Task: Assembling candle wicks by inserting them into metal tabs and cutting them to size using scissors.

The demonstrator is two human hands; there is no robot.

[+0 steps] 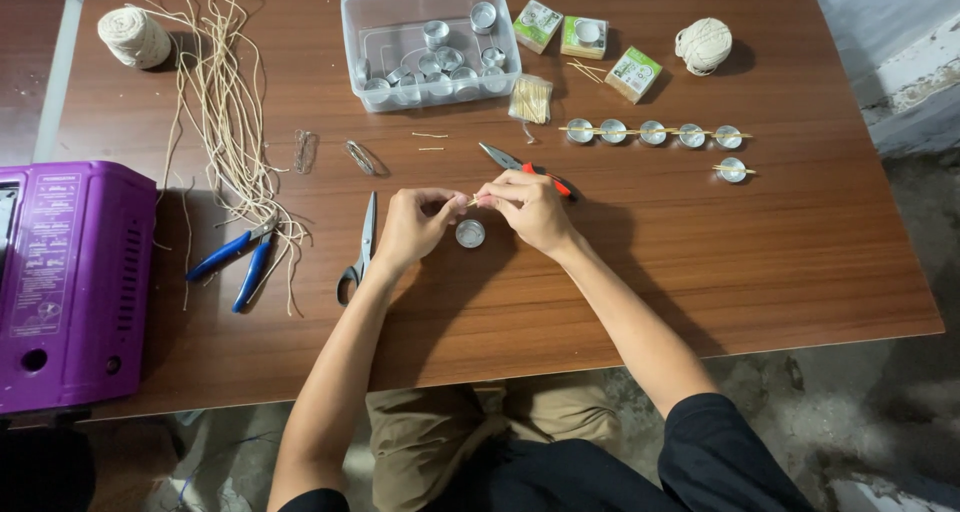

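Six small round metal cups [652, 133] are sitting finished at right with thin wooden sticks across their rims; more empty cups are waiting in the clear plastic tub [365, 22]. The left hand [412, 224] and right hand [525, 208] are meeting fingertip to fingertip, both pinching a short pale stick [471, 201] just above one small empty metal cup [470, 234] on the brown wooden table [780, 232].

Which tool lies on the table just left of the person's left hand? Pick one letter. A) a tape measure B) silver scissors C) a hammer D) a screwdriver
B: silver scissors lie on the wooden table just beside the left hand, blades pointing away from the person; the blue-handled pliers sit farther left among the strings.
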